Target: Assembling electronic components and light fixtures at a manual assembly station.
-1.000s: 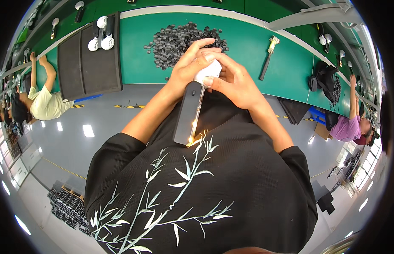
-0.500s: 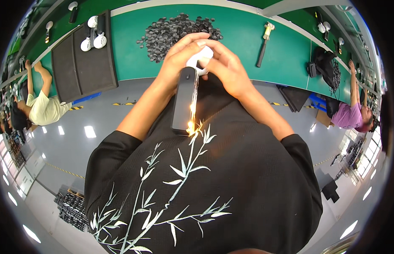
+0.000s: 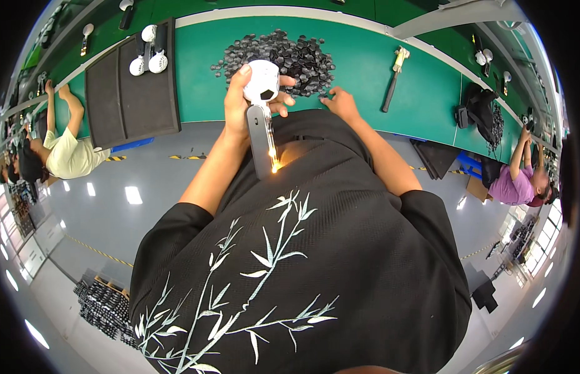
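Note:
My left hand [image 3: 236, 106] is closed around a white, football-patterned ball [image 3: 261, 78] joined to a flat black handle [image 3: 257, 146]. One black patch shows on the ball, and a bright orange-yellow light glows along the handle's right side, strongest at its lower end. The handle points down toward my black shirt. Close to the table's near edge, my right hand [image 3: 343, 105] has thumb and forefinger together on a small black piece [image 3: 323, 98]. Just beyond both hands lies a heap of small black pieces [image 3: 302, 59], partly hidden behind the ball and my left fingers.
To the left, a black tray [image 3: 125, 103] carries several ball-headed handles [image 3: 158, 62]. A hammer [image 3: 395, 81] lies right of the heap on the green table [image 3: 358, 68]. Farther right sits a black bag [image 3: 480, 109]. Other people work at both ends.
My hands have come apart. The left now holds the ball and handle alone, slightly to the left; the right has left the ball and moved to the heap's near right edge.

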A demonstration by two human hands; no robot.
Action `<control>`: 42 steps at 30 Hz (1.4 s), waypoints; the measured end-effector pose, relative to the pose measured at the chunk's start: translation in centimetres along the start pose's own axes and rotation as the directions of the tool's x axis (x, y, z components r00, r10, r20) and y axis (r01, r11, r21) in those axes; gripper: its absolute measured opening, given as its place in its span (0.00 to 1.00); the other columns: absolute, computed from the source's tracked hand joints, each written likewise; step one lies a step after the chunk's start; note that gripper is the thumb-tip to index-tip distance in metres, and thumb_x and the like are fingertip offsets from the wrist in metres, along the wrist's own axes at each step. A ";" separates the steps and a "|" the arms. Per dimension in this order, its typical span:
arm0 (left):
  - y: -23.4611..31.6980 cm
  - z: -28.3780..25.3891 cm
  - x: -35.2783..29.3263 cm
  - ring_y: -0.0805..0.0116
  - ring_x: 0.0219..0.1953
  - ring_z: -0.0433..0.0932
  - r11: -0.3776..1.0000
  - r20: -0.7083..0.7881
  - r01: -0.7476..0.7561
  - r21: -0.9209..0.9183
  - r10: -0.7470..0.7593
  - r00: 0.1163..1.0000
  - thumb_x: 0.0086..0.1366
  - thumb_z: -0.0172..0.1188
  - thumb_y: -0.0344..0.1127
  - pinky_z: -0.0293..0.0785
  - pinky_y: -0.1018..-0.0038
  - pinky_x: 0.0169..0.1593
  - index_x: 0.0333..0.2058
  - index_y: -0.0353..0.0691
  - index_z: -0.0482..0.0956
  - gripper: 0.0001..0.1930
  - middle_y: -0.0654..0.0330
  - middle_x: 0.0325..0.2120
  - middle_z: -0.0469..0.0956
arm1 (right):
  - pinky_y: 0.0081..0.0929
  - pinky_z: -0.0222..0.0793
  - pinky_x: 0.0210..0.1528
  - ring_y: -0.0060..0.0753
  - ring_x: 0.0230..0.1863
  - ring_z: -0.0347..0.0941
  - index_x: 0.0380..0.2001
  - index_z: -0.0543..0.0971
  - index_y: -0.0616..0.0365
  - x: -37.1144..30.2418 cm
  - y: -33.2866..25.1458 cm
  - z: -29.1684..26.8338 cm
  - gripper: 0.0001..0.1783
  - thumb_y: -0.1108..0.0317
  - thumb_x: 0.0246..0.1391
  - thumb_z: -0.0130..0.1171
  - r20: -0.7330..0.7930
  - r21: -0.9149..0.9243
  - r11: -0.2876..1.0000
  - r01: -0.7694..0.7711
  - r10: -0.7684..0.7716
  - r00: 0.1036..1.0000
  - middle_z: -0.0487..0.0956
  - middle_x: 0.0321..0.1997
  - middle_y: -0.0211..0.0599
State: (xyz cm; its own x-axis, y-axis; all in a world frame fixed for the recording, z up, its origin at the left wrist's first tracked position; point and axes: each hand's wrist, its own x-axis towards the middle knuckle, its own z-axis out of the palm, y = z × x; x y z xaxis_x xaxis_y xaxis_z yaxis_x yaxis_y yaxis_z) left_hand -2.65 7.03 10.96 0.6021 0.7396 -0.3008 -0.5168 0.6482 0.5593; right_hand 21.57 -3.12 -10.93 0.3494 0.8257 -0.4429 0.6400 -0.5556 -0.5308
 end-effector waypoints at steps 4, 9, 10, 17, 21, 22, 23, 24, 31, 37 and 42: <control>-1.7 -1.1 1.3 0.62 0.20 0.77 0.994 0.034 -0.094 0.065 0.091 0.995 0.64 0.52 0.48 0.77 0.73 0.25 0.46 0.28 0.69 0.24 0.47 0.33 0.78 | 0.40 0.72 0.35 0.51 0.28 0.75 0.38 0.78 0.60 1.5 2.8 2.5 0.12 0.70 0.48 0.60 -0.182 -0.135 0.937 0.321 -0.342 0.922 0.79 0.28 0.47; -1.6 -1.7 1.7 0.59 0.23 0.78 0.910 0.113 -0.108 0.399 0.068 0.991 0.62 0.49 0.52 0.77 0.71 0.25 0.50 0.28 0.68 0.30 0.43 0.33 0.77 | 0.35 0.72 0.33 0.42 0.27 0.75 0.41 0.78 0.59 1.2 3.0 1.8 0.14 0.69 0.49 0.61 -0.149 -0.058 0.933 0.356 -0.360 0.921 0.78 0.27 0.43; -1.6 -1.7 1.7 0.59 0.23 0.78 0.910 0.112 -0.109 0.400 0.070 0.991 0.62 0.49 0.52 0.77 0.71 0.25 0.50 0.28 0.68 0.30 0.43 0.33 0.77 | 0.35 0.72 0.33 0.42 0.27 0.75 0.41 0.78 0.59 0.9 2.6 1.5 0.14 0.69 0.49 0.61 -0.149 -0.057 0.932 0.358 -0.362 0.920 0.78 0.27 0.43; 0.0 1.4 0.1 0.61 0.22 0.76 0.771 0.133 -0.366 0.521 0.351 0.927 0.61 0.50 0.47 0.73 0.75 0.22 0.52 0.28 0.66 0.28 0.42 0.36 0.76 | 0.21 0.70 0.32 0.26 0.28 0.72 0.43 0.77 0.63 -2.5 -7.0 -6.9 0.12 0.72 0.55 0.58 0.052 0.838 0.544 -0.052 0.016 0.999 0.77 0.29 0.37; 1.3 4.3 -0.1 0.61 0.21 0.75 0.877 0.110 -0.246 0.413 0.220 0.969 0.61 0.50 0.45 0.72 0.77 0.21 0.52 0.29 0.65 0.27 0.42 0.36 0.76 | 0.17 0.70 0.33 0.23 0.29 0.72 0.42 0.77 0.66 -5.9 -13.5 -12.3 0.11 0.75 0.56 0.56 0.076 0.974 0.217 -0.058 -0.076 0.994 0.77 0.29 0.37; 1.6 4.6 -0.2 0.62 0.21 0.75 0.910 0.115 -0.190 0.370 0.158 0.981 0.61 0.50 0.45 0.72 0.77 0.21 0.52 0.29 0.65 0.27 0.42 0.37 0.76 | 0.17 0.70 0.33 0.24 0.29 0.73 0.41 0.77 0.66 -6.9 -15.2 -13.3 0.10 0.74 0.56 0.58 0.046 0.981 0.192 -0.019 -0.134 0.990 0.78 0.29 0.38; 1.8 4.7 -0.2 0.62 0.21 0.75 0.936 0.122 -0.130 0.326 0.095 0.988 0.61 0.50 0.44 0.72 0.78 0.21 0.52 0.30 0.65 0.27 0.42 0.37 0.76 | 0.17 0.71 0.33 0.25 0.29 0.73 0.41 0.78 0.67 -7.9 -16.6 -14.1 0.10 0.74 0.55 0.59 0.014 0.986 0.165 0.018 -0.190 0.982 0.78 0.29 0.39; 1.9 4.8 -0.2 0.62 0.20 0.75 0.956 0.134 -0.069 0.284 0.032 0.990 0.61 0.50 0.44 0.71 0.78 0.20 0.52 0.30 0.65 0.26 0.42 0.37 0.76 | 0.17 0.71 0.33 0.26 0.29 0.74 0.40 0.78 0.67 -8.7 -17.7 -14.9 0.10 0.74 0.55 0.60 -0.022 0.989 0.134 0.056 -0.246 0.969 0.78 0.29 0.40; 2.3 4.8 1.1 0.63 0.28 0.76 0.921 0.129 -0.187 0.341 0.151 0.980 0.62 0.48 0.42 0.73 0.78 0.28 0.51 0.31 0.66 0.23 0.43 0.39 0.75 | 0.21 0.73 0.37 0.27 0.33 0.75 0.42 0.77 0.69 -12.0 -22.0 -18.4 0.11 0.78 0.55 0.58 -0.025 0.990 0.124 0.069 -0.329 0.944 0.79 0.34 0.43; 1.7 5.7 1.4 0.66 0.29 0.76 0.849 0.081 -0.362 0.385 0.360 0.929 0.63 0.49 0.38 0.73 0.78 0.31 0.47 0.35 0.70 0.17 0.48 0.36 0.77 | 0.22 0.75 0.37 0.30 0.34 0.77 0.41 0.77 0.70 -12.6 -22.9 -19.2 0.11 0.80 0.53 0.58 -0.050 0.969 0.206 0.137 -0.379 0.924 0.80 0.34 0.44; 1.7 6.3 0.9 0.68 0.31 0.75 0.835 0.049 -0.373 0.404 0.388 0.920 0.64 0.47 0.36 0.72 0.78 0.35 0.45 0.35 0.73 0.15 0.50 0.35 0.78 | 0.23 0.76 0.38 0.30 0.34 0.77 0.38 0.77 0.69 -12.3 -22.1 -19.4 0.09 0.81 0.52 0.59 -0.091 0.904 0.325 0.277 -0.488 0.868 0.80 0.34 0.45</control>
State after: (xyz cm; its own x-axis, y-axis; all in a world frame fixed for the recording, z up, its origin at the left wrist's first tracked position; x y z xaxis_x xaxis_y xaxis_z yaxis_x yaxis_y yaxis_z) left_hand 0.88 7.68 16.53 0.3833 0.9233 -0.0224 -0.4105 0.1920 0.8914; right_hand 16.43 0.88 20.24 0.0531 0.9968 -0.0601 -0.3145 -0.0404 -0.9484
